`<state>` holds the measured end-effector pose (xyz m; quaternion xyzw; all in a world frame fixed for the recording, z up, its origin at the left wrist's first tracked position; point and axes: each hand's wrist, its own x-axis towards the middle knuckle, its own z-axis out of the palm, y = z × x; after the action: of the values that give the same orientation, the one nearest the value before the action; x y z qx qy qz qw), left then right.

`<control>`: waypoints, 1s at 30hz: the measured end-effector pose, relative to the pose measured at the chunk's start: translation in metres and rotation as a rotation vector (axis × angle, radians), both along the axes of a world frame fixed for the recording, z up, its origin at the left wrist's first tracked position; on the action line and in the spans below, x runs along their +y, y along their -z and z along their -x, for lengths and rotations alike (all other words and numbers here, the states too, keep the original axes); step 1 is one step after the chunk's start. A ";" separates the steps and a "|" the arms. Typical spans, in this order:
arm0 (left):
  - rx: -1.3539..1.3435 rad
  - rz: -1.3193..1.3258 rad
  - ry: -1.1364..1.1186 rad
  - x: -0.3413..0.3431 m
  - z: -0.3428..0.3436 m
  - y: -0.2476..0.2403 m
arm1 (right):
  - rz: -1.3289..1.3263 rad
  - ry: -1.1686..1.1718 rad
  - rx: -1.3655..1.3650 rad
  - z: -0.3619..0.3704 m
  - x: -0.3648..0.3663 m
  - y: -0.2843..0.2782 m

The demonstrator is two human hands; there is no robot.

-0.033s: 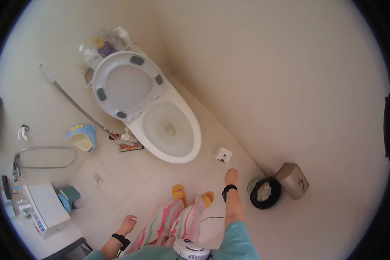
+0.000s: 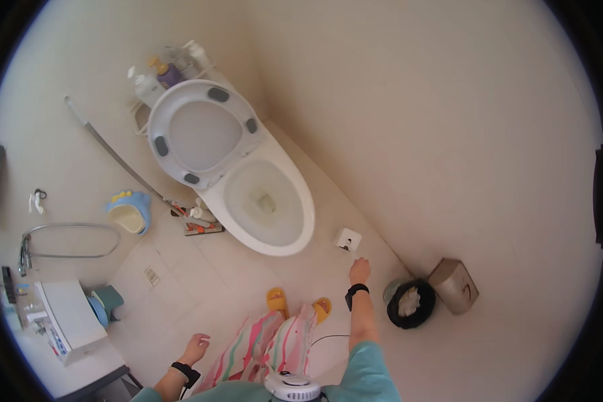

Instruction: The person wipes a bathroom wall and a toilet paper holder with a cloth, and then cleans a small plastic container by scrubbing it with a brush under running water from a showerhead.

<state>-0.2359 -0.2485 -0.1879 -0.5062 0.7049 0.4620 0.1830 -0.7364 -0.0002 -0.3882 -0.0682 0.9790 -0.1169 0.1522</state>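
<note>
My right hand (image 2: 360, 270) reaches forward over the floor, its fingers closed round the end of a thin white handle (image 2: 355, 255). Just beyond the fingers is a small white square holder (image 2: 348, 239) with a dark opening, and the handle leads toward it. Whether handle and holder touch is too small to tell. My left hand (image 2: 195, 348) hangs low beside my striped trousers, fingers loosely apart and holding nothing. In front of me stands a white toilet (image 2: 305, 224) with its lid and seat (image 2: 159, 120) raised and water in the bowl.
A waste bin with a black liner (image 2: 427, 315) and a brown box (image 2: 453, 285) stand by the right wall. Left are a squeegee-like tool (image 2: 203, 230), a blue child's urinal (image 2: 141, 201), a shower hose (image 2: 74, 225) and a white cabinet (image 2: 63, 308). Pump bottles (image 2: 147, 87) stand behind the toilet.
The whole view has shifted very slightly. Both hands keep the same pose, the right still closed beside the white holder.
</note>
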 end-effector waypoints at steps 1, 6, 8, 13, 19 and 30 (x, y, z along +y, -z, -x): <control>-0.002 0.022 -0.047 -0.003 -0.013 0.002 | 0.010 -0.028 0.001 0.014 -0.018 0.001; -0.091 0.179 -0.139 -0.004 -0.048 0.018 | -0.011 -0.240 0.009 0.087 -0.112 -0.001; -0.210 0.056 -0.291 0.003 -0.049 0.017 | -0.024 -0.319 0.011 0.112 -0.155 0.000; -0.266 0.022 -0.466 0.027 -0.021 0.019 | -0.042 -0.563 0.087 0.173 -0.260 0.005; -0.192 -0.039 -0.613 0.039 0.060 0.014 | -0.093 -0.792 0.101 0.235 -0.406 -0.003; -0.176 -0.118 -0.759 0.044 0.154 -0.007 | -0.025 -0.977 0.188 0.279 -0.555 -0.039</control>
<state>-0.3894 -0.2041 -0.1807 -0.7572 0.4215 0.4912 0.0877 -1.0151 -0.5556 -0.3496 -0.5276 0.8434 -0.0135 0.1010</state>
